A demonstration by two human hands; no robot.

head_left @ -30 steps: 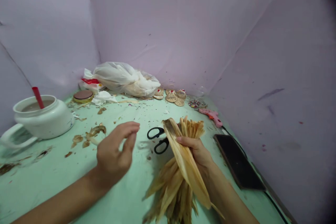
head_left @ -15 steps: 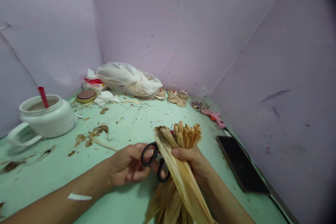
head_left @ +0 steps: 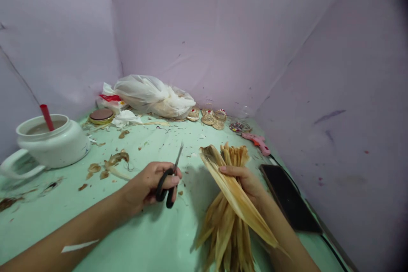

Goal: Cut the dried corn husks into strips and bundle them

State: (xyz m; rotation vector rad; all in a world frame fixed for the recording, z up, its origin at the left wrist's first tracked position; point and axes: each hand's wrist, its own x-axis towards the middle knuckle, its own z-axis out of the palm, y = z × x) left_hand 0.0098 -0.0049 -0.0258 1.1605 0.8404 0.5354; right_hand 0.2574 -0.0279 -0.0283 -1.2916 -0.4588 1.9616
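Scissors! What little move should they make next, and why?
Maybe bring the scissors over to the dry leaves. I'd guess that because the left hand holds the scissors by their black handles, but the blades are apart from the leaves, and the right hand is gripping the leaves.

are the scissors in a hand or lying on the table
In a hand: the left hand grips the scissors by their black handles, blades pointing forward.

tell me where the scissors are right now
In the head view, the black-handled scissors are in the left hand, near picture centre, left of the dry leaf bundle in the right hand.
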